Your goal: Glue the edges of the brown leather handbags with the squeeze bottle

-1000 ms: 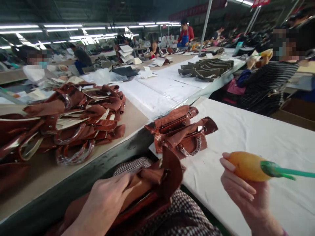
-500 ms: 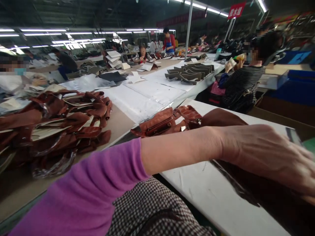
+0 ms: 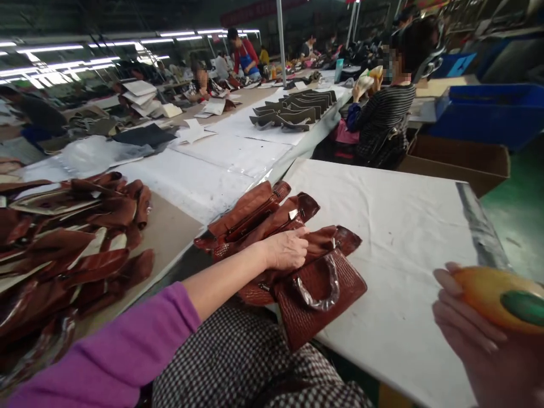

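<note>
Left hand (image 3: 287,249) curls round the soft top of the brown bag (image 3: 317,283) overhanging the white desk's (image 3: 403,255) edge; a steady grip should prevent slipping, while the right hand (image 3: 474,328), holding a yellow bottle (image 3: 484,290), best points it away.

Between the brown bags (image 3: 317,243) and the right hand (image 3: 467,328) with its yellow object (image 3: 484,286), bare white tabletop (image 3: 403,238) leaves broad passage. The left forearm (image 3: 233,277) and left hand (image 3: 287,250) obstruct the bags' near side; leftward, a brown pile (image 3: 89,243) stands in the way.
</note>
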`<action>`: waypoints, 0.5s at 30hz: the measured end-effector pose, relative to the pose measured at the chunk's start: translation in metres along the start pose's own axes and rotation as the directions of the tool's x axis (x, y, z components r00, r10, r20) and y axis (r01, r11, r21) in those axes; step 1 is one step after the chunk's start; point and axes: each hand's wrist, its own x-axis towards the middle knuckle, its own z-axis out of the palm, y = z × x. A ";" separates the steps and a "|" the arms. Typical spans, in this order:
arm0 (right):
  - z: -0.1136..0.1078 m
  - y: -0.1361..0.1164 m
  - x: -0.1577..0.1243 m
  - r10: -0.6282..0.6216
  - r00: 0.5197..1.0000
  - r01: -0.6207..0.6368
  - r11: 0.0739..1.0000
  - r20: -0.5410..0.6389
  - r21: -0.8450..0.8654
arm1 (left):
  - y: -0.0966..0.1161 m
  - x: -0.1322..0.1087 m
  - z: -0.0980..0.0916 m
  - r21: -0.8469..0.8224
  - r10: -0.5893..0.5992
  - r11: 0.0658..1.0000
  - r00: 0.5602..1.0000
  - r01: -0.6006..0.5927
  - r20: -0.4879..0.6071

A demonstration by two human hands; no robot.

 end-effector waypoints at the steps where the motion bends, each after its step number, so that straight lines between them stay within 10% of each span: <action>1: 0.011 0.008 0.001 0.009 0.999 -0.009 1.000 0.032 -0.013 | 0.007 -0.002 0.005 -0.015 -0.064 0.998 0.998 0.064 -0.005; 8: 0.055 0.053 0.009 0.098 0.985 -0.084 0.991 0.144 -0.101 | 0.062 0.016 0.045 -0.124 -0.446 0.887 0.895 0.444 0.015; 15: 0.072 0.064 0.009 0.111 0.988 -0.092 0.981 0.109 -0.171 | 0.053 0.059 0.047 -0.333 -0.674 0.689 0.738 0.644 0.032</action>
